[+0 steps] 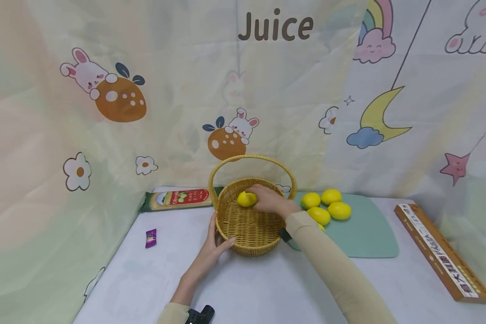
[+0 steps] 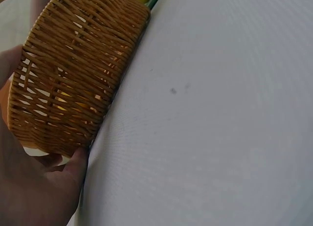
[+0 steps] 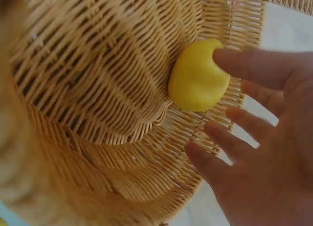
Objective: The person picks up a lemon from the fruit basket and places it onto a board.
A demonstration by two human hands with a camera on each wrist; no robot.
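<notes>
A woven basket with a tall hoop handle stands on the table. My left hand grips its near left side, and the left wrist view shows thumb and fingers against the weave. Inside the basket, near its far wall, lies a yellow lemon. My right hand reaches over the rim to it. In the right wrist view the thumb touches the lemon, while the other fingers are spread apart from it.
Several more lemons rest on a green cutting board, right of the basket. A long pasta box lies at the far right. Left of the basket are a green and red packet and a small purple wrapped candy. A printed curtain hangs behind.
</notes>
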